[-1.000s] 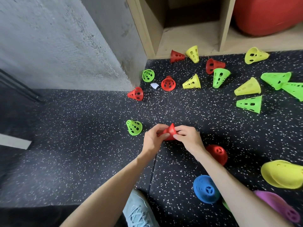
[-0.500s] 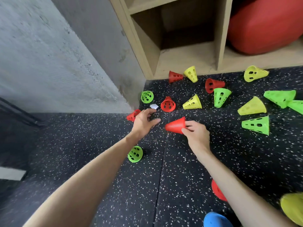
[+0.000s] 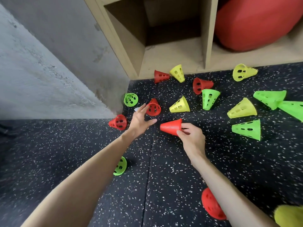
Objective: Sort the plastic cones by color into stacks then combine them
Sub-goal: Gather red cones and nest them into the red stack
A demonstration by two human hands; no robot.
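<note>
My right hand [image 3: 191, 136] pinches the wide rim of a red cone stack [image 3: 171, 126], tip pointing left, just above the floor. My left hand [image 3: 141, 119] hovers open with fingers spread, its fingertips close to a red cone [image 3: 153, 107] lying on the floor; whether they touch I cannot tell. Another red cone [image 3: 118, 122] lies just left of that hand. Two more red cones [image 3: 160, 76] [image 3: 202, 85] lie near the shelf, and one red cone [image 3: 211, 204] lies under my right forearm. Yellow cones [image 3: 180, 105] [image 3: 242, 109] and green cones [image 3: 209, 98] [image 3: 247, 129] are scattered around.
A wooden shelf unit [image 3: 164, 51] stands at the back with a big red ball [image 3: 259, 22] in its right bay. A grey concrete wall [image 3: 49, 71] closes the left. The floor is black speckled rubber mat [image 3: 164, 185]. A yellow dome [image 3: 288, 216] shows at the bottom right corner.
My left hand let go of the red stack and reached forward-left toward the red cones near the wall. My right hand carried the stack forward. The camera tilted up toward the shelf.
</note>
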